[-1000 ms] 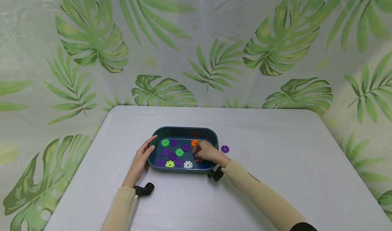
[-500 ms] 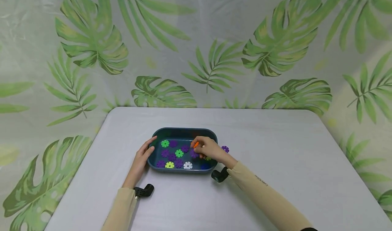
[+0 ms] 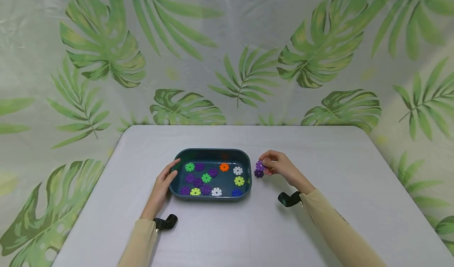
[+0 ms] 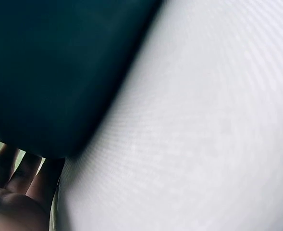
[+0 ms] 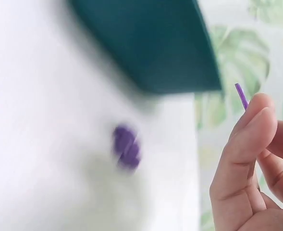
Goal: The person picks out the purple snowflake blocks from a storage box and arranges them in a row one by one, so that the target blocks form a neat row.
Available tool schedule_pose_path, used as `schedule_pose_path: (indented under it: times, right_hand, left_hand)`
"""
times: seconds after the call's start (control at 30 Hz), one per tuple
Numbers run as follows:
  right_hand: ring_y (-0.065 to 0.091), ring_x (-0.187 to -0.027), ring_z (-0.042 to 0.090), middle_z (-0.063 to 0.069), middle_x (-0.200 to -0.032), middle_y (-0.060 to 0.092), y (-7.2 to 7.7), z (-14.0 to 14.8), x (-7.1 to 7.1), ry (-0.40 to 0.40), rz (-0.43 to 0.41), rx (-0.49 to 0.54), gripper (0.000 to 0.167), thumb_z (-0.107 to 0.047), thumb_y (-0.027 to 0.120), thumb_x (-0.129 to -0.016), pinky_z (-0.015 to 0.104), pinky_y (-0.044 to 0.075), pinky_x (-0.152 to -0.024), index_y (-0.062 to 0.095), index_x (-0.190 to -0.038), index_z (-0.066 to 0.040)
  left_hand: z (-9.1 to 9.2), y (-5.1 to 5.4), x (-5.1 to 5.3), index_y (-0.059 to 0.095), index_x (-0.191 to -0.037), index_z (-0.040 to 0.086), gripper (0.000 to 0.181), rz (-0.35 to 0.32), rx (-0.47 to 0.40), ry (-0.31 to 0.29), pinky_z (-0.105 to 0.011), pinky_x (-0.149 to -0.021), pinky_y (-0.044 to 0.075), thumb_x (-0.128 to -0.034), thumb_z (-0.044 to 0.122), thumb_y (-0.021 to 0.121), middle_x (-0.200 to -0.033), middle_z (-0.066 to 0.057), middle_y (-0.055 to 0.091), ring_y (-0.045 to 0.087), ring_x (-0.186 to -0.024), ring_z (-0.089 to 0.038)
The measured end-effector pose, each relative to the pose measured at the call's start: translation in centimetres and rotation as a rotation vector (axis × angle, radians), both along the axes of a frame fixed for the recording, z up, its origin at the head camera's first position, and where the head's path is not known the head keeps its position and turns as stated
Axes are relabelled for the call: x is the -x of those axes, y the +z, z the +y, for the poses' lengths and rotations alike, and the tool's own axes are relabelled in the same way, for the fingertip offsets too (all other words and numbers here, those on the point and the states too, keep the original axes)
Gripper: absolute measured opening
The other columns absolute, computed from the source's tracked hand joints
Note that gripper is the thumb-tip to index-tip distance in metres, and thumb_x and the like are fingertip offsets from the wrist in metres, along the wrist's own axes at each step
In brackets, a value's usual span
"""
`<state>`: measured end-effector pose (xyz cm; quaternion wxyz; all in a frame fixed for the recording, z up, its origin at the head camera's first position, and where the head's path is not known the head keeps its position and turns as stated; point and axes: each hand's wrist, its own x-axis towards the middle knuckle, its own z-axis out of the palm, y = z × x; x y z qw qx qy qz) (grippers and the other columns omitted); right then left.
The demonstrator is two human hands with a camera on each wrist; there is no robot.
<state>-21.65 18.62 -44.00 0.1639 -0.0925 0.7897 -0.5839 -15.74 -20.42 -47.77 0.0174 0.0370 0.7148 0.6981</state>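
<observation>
My right hand [image 3: 278, 166] pinches a purple snowflake building disc [image 3: 260, 165] between thumb and fingertips, just right of the tray. In the right wrist view this disc [image 5: 240, 95] shows edge-on. Close below it in the head view, another purple disc [image 3: 259, 173] lies on the table. My left hand [image 3: 164, 184] rests against the left end of the dark teal tray [image 3: 210, 198], its fingertips and thumb at the rim. The left wrist view shows fingers [image 4: 23, 175] against the tray wall, tips hidden. Green, purple, yellow, white, blue and orange discs lie in the tray.
A white-covered table [image 3: 312, 152] extends around the tray. Behind it hangs a leaf-patterned curtain [image 3: 248, 54]. Small black cameras [image 3: 289, 199] on both wrists stick out close above the table.
My right hand has moved right, out of the tray, with a purple disc from among the others. The orange disc, tilted at its fingers half a second ago, lies in the tray. My left hand stays.
</observation>
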Motion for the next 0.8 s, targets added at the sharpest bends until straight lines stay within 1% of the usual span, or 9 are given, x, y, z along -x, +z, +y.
schedule_pose_path:
  times: [0.1, 0.2, 0.37, 0.47, 0.57, 0.67, 0.73, 0.8]
  right_hand:
    - [0.056, -0.064, 0.015, 0.012, -0.082, 0.057, -1.1, 2.0, -0.1, -0.038, -0.02, -0.02, 0.023, -0.003, 0.05, -0.097, 0.033, 0.054, -0.063, 0.053, -0.112, 0.013]
    - [0.059, -0.065, 0.015, 0.014, -0.086, 0.059, -2.2, 3.4, -0.1, -0.051, -0.041, -0.053, 0.023, -0.001, 0.048, -0.097, 0.031, 0.054, -0.063, 0.052, -0.113, 0.015]
    - [0.064, -0.069, 0.019, 0.018, -0.089, 0.061, -3.5, 4.1, 0.1, -0.034, -0.059, -0.111, 0.025, 0.002, 0.044, -0.096, 0.03, 0.056, -0.065, 0.052, -0.116, 0.015]
    - [0.065, -0.07, 0.019, 0.018, -0.087, 0.062, -3.9, 4.1, 0.2, -0.032, -0.042, -0.144, 0.024, 0.003, 0.044, -0.096, 0.029, 0.056, -0.065, 0.052, -0.116, 0.015]
    - [0.064, -0.066, 0.018, 0.018, -0.085, 0.061, -3.9, 4.0, 0.3, -0.041, -0.015, -0.189, 0.022, 0.002, 0.045, -0.096, 0.029, 0.055, -0.061, 0.054, -0.114, 0.013]
    - [0.063, -0.063, 0.018, 0.019, -0.089, 0.058, -3.3, 3.7, 0.3, -0.051, 0.013, -0.226, 0.022, 0.0, 0.046, -0.096, 0.029, 0.054, -0.059, 0.055, -0.113, 0.011]
    - [0.063, -0.064, 0.019, 0.022, -0.094, 0.056, -2.6, 3.3, 0.4, -0.054, 0.03, -0.22, 0.023, -0.001, 0.046, -0.096, 0.031, 0.055, -0.06, 0.054, -0.114, 0.011]
    - [0.063, -0.067, 0.02, 0.025, -0.1, 0.055, -1.7, 2.7, 0.4, -0.053, 0.041, -0.19, 0.024, -0.002, 0.047, -0.097, 0.033, 0.055, -0.062, 0.054, -0.115, 0.011]
  left_hand:
    - [-0.1, 0.0, -0.1, 0.038, -0.146, 0.004, 0.043, 0.001, 0.001, -0.003, -0.042, -0.114, 0.013, -0.1028, 0.01, 0.043, -0.154, -0.009, 0.027, 0.016, -0.142, -0.021]
    - [-0.1, 0.0, -0.1, 0.038, -0.146, 0.004, 0.044, 0.002, 0.004, -0.004, -0.042, -0.114, 0.013, -0.1028, 0.01, 0.043, -0.154, -0.009, 0.027, 0.016, -0.142, -0.021]
    - [-0.1, 0.0, -0.1, 0.038, -0.146, 0.005, 0.044, 0.005, 0.004, -0.004, -0.042, -0.114, 0.013, -0.1028, 0.014, 0.044, -0.154, -0.009, 0.027, 0.016, -0.142, -0.021]
    - [-0.1, -0.1, -0.1, 0.038, -0.146, 0.005, 0.045, 0.004, 0.001, -0.008, -0.042, -0.114, 0.013, -0.1028, 0.015, 0.044, -0.154, -0.009, 0.028, 0.017, -0.142, -0.021]
    - [0.0, -0.1, 0.0, 0.038, -0.146, 0.005, 0.044, 0.007, -0.003, -0.012, -0.041, -0.114, 0.014, -0.1029, 0.013, 0.044, -0.153, -0.009, 0.028, 0.017, -0.142, -0.02]
    - [-0.1, -0.1, 0.0, 0.038, -0.146, 0.005, 0.044, 0.01, 0.001, -0.011, -0.041, -0.114, 0.014, -0.1029, 0.013, 0.043, -0.153, -0.008, 0.028, 0.017, -0.142, -0.02]
    - [-0.1, -0.1, 0.0, 0.038, -0.146, 0.005, 0.044, 0.01, 0.003, -0.01, -0.041, -0.114, 0.014, -0.1029, 0.014, 0.044, -0.153, -0.008, 0.028, 0.017, -0.142, -0.02]
    - [-0.1, -0.1, 0.0, 0.038, -0.146, 0.005, 0.044, 0.01, 0.007, -0.008, -0.041, -0.114, 0.014, -0.1028, 0.014, 0.044, -0.153, -0.008, 0.028, 0.017, -0.142, -0.02]
